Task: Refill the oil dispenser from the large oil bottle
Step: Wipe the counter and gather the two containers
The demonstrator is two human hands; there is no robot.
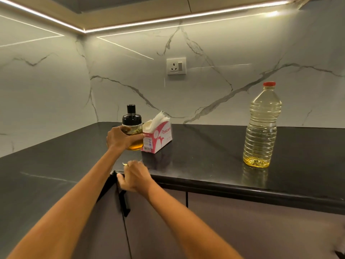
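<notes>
One small glass oil dispenser with black pump lid (pixel 133 129), near the black stone counter's (pixel 205 146) back corner, gripped by the left hand (pixel 119 138). Right hand (pixel 135 176) loosely curled, empty, on the front edge. One large clear plastic oil bottle, red-capped (pixel 261 128), well apart, nearly empty. One pink tissue box (pixel 158 136) touching the dispenser: risk of knocking it; both lids still on.

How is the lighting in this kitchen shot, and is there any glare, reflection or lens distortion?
Head view: warm LED strips under the cabinets light the scene and glare at upper right; the glossy black countertop mirrors the clear plastic oil bottle with red cap; the wide lens bends the counter edge and stretches both forearms; the right hand looks slightly soft, while the left hand holding the black-capped glass oil dispenser is sharp.
</notes>
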